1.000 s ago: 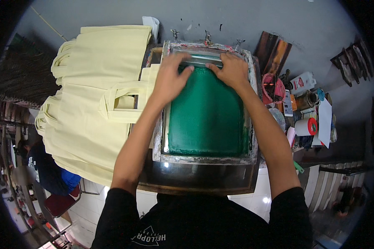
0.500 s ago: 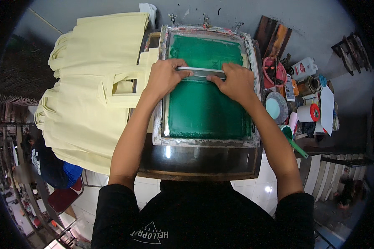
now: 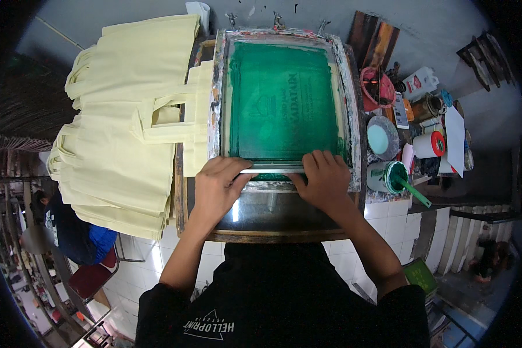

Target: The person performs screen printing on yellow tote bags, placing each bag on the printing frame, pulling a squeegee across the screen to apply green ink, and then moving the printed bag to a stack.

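Observation:
My left hand (image 3: 219, 185) and my right hand (image 3: 323, 181) grip the two ends of a squeegee (image 3: 272, 169), fingers on its far side and thumbs on the near side. The squeegee lies across the near end of a screen printing frame (image 3: 355, 116), whose rim is crusted with paint. Green ink (image 3: 255, 69) coats the mesh, and a design with lettering shows through it. A narrow strip of ink shows on the near side of the squeegee. Beneath the frame, part of a pale yellow cloth bag (image 3: 198, 116) sticks out on the left.
Stacked pale yellow bags (image 3: 122, 116) fill the left side. On the right stand an ink tub (image 3: 383, 177) with a green-handled tool (image 3: 414, 192), a bowl (image 3: 378, 139), a pink basket (image 3: 377, 87) and a white jug (image 3: 420, 82). A person (image 3: 69, 226) sits at the far left.
Both hands have drawn the squeegee toward me, from the upper part of the screen to its near end. The design in the mesh now shows more clearly behind it.

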The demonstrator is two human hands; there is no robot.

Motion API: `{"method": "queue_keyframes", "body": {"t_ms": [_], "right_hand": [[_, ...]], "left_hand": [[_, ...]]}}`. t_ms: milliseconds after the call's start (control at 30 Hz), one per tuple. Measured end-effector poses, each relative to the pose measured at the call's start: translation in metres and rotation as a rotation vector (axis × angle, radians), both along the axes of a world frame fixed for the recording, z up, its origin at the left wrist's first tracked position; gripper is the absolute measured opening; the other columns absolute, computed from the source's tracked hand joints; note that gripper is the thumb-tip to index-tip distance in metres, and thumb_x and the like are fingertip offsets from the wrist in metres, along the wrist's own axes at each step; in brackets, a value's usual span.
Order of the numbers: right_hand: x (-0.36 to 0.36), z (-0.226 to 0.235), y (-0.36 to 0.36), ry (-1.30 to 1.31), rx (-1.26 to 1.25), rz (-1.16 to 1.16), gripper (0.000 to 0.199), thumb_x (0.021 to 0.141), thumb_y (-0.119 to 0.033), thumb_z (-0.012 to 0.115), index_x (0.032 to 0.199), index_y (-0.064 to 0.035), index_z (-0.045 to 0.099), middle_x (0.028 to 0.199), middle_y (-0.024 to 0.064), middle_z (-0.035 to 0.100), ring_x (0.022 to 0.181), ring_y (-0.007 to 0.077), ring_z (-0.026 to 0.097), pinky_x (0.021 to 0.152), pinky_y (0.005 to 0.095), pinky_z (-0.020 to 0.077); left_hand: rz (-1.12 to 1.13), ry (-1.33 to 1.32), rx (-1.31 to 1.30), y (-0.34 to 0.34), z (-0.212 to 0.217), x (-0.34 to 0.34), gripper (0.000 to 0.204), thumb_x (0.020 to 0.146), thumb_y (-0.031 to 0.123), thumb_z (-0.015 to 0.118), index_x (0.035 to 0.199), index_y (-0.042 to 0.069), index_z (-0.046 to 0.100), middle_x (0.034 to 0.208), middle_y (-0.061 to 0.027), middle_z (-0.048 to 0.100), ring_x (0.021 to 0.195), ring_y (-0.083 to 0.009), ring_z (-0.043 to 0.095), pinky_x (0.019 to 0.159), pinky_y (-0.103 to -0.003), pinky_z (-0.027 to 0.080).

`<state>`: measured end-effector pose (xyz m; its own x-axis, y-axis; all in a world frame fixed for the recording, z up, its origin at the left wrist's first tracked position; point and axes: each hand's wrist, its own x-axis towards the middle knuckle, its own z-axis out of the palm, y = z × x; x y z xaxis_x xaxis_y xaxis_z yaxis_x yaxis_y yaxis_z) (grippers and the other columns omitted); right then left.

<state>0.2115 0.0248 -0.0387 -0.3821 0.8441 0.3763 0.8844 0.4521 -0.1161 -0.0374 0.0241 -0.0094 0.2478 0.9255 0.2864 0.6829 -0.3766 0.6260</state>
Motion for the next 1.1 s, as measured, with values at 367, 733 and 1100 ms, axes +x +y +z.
{"method": "queue_keyframes", "body": {"t_ms": [367, 733, 1100], "right_hand": [[0.016, 0.040, -0.011, 0.227, 0.153, 0.132, 0.023, 0.076, -0.015, 0.075, 0.097, -0.0090, 0.067, 0.101, 0.0080, 0.065, 0.094, 0.0270, 0.063, 0.081, 0.0433, 0.0494], [-0.005, 0.282, 0.103, 0.158, 0.156, -0.099, 0.028, 0.092, -0.027, 0.067, 0.098, -0.0012, 0.073, 0.086, 0.0191, 0.072, 0.081, 0.0346, 0.069, 0.079, 0.0441, 0.0532], [0.009, 0.313, 0.192, 0.175, 0.369, -0.013, 0.040, 0.089, -0.034, 0.071, 0.103, 0.0038, 0.075, 0.096, 0.0267, 0.073, 0.091, 0.0416, 0.070, 0.086, 0.0472, 0.0539]], "left_hand": [[0.083, -0.068, 0.397, -0.018, -0.038, -0.047, 0.122, 0.060, 0.038, 0.098, 0.157, 0.006, 0.032, 0.160, -0.0225, 0.037, 0.148, -0.0408, 0.036, 0.122, -0.059, 0.019], [0.313, 0.320, -0.063, 0.081, -0.032, -0.071, 0.081, 0.084, 0.041, 0.080, 0.145, -0.002, 0.048, 0.147, -0.0261, 0.049, 0.142, -0.0412, 0.037, 0.119, -0.052, 0.023], [0.324, 0.257, -0.452, 0.132, -0.013, -0.100, 0.050, 0.079, 0.046, 0.081, 0.098, 0.000, 0.071, 0.094, -0.0176, 0.073, 0.099, -0.0342, 0.066, 0.101, -0.047, 0.038]]}}
